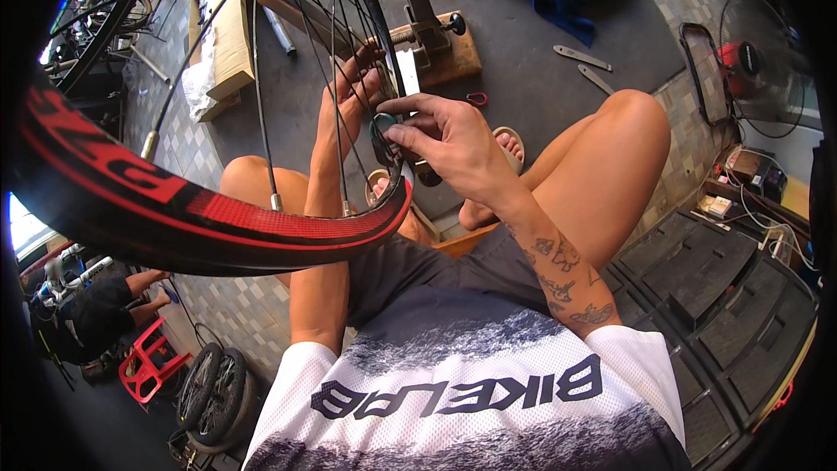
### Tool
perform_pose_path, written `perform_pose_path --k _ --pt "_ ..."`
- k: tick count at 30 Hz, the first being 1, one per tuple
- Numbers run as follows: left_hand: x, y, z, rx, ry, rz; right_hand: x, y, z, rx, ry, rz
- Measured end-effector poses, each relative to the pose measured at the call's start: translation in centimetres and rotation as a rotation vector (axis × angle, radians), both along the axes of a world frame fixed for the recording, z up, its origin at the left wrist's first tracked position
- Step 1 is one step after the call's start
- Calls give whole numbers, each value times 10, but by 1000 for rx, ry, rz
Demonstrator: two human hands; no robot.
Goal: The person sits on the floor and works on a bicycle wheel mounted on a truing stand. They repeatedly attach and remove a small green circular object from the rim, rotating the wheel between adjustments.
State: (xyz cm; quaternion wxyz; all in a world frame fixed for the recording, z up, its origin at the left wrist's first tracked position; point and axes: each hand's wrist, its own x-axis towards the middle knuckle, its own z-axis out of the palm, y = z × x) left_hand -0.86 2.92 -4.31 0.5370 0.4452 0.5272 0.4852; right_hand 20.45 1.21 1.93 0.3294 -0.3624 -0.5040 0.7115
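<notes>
Because the bicycle wheel [257,216] is the largest thing here and stands directly in front of the person, I begin with it: if it turns while fingers are among its spokes, I think a finger could be caught. Beyond the wheel there is a metal stand [423,26] on a wooden base [464,57]. How firmly this stand supports the wheel, I cannot tell; if the hold is loose, pushing on the rim might make the wheel shift.

The right hand [446,138] is at the far right edge of the rim, with thumb and fingers pinching a small round tool [381,123] of greenish colour, just beside the spokes. The left hand [350,92] is raised behind the spokes, its fingers bent near the rim; whether it grips a spoke or only rests there, I cannot tell. With the two hands so near to each other, a sudden slip of the right one could knock its knuckles against the spokes or the left fingers.

The tool is small, so a weak pinch may let it fall to the floor. Smallest are the spoke nipples, such as the silver nipple [276,201] at the near rim; a badly seated tool could, in my judgement, round the corners of one.
</notes>
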Motion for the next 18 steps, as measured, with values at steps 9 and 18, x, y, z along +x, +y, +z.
perform_pose_path --k 9,18 --pt "-1 8 -5 14 98 32 3 -8 2 232 -149 48" --pt "-9 -46 33 -124 -302 -36 -11 4 -44 -306 448 148"
